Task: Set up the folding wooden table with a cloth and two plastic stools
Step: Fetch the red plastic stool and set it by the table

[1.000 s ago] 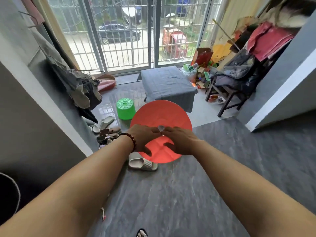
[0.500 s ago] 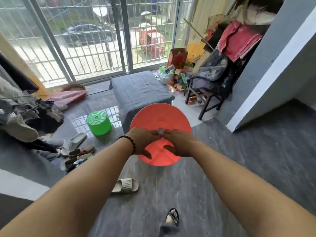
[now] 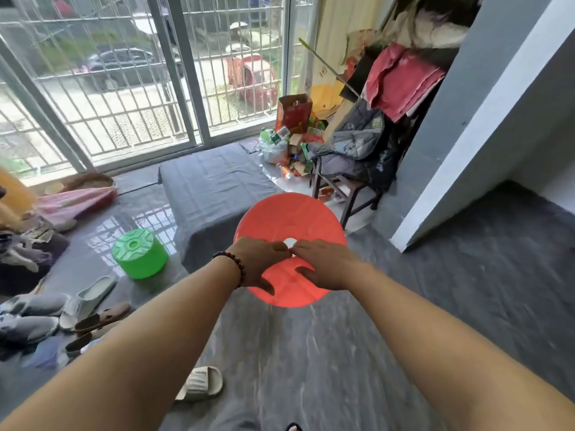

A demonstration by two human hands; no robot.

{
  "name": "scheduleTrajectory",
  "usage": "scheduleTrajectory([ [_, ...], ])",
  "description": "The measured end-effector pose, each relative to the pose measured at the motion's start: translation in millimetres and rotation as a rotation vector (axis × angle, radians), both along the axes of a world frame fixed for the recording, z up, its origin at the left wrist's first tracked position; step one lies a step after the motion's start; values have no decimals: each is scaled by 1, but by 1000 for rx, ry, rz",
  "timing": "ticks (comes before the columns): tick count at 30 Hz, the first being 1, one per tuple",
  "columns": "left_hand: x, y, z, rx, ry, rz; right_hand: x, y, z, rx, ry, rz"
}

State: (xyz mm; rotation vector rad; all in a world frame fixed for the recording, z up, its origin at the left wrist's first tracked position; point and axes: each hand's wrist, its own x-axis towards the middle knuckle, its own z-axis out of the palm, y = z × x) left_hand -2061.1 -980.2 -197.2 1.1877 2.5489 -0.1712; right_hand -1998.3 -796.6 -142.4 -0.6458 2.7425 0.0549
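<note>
I carry a round red plastic stool (image 3: 292, 219) in front of me, seat up, above the floor. My left hand (image 3: 258, 262) and my right hand (image 3: 326, 264) grip it together at the hole in the middle of the seat, fingers hooked in, thumbs spread on the near side. Beyond it stands the low table, draped in a grey cloth (image 3: 214, 188), in front of the barred window. A green plastic stool (image 3: 140, 253) sits on the shiny floor to the table's left.
Slippers and shoes (image 3: 90, 297) lie along the left, one white slipper (image 3: 202, 384) near my feet. A dark chair piled with clothes (image 3: 351, 157) and a heap of boxes and bottles (image 3: 292, 132) stand right of the table. A grey wall corner (image 3: 466, 150) juts out on the right.
I have walked closer to the table and turned left, so the table and green stool loom larger. Both hands keep the same hold on the red stool.
</note>
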Motion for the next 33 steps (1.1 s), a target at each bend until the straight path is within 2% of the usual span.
scheduleTrajectory([
  [2, -3, -1, 35, -50, 58, -39, -23, 11, -25, -17, -5, -14],
  [6, -47, 19, 24, -85, -43, -39, -65, 15, -29, -57, -22, -27],
  [10, -106, 32, 26, -57, 28, -63, -123, 30, -29, -47, -35, -69],
  [19, -254, 49, 54, -38, 133, -91, -262, 45, 0, -51, 86, -103],
  [33, -385, 115, 36, -46, 94, -199, -380, 109, -21, -36, 6, -170],
])
